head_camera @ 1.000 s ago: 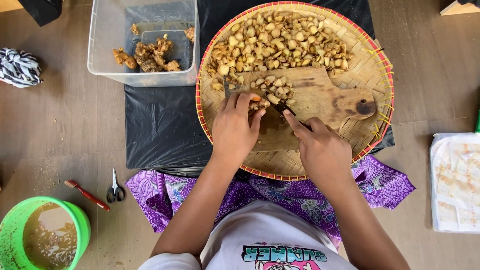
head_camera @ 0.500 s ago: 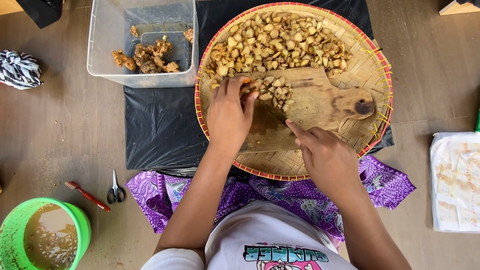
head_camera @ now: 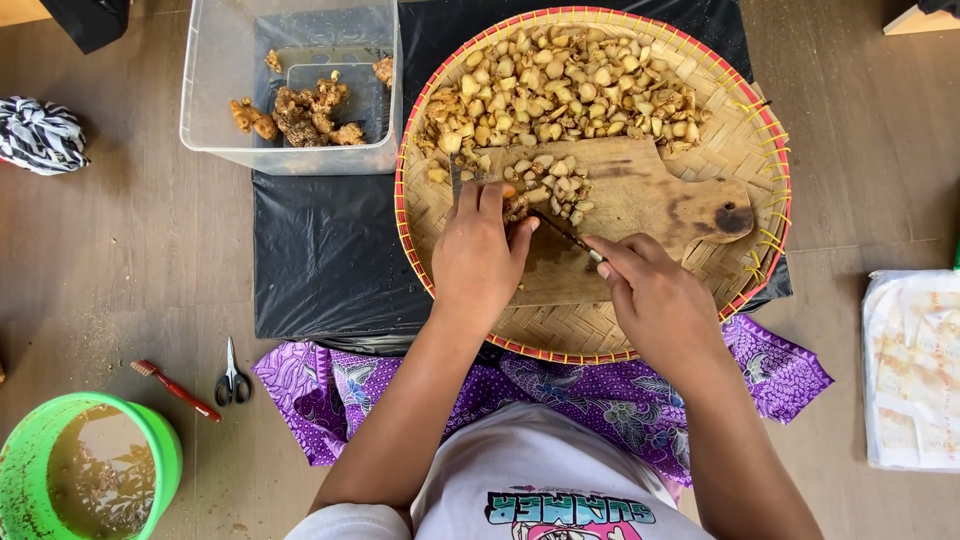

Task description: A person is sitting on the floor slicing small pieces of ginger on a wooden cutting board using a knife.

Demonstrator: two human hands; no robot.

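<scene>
A round woven tray with a red rim holds a wooden cutting board and a heap of chopped pale root pieces at its far side. More small cut pieces lie on the board's left part. My left hand rests on the board, its fingertips pressing down a piece at the edge of those cuttings. My right hand grips a knife, whose dark blade points left toward my left fingertips.
A clear plastic tub with brown knobbly roots stands left of the tray on black sheeting. A green bucket of murky water, scissors and a red brush lie near left. A white bag is right.
My left hand reached up to the cut pieces on the board, then drew back down toward the knife. My right hand with the knife shifted only slightly.
</scene>
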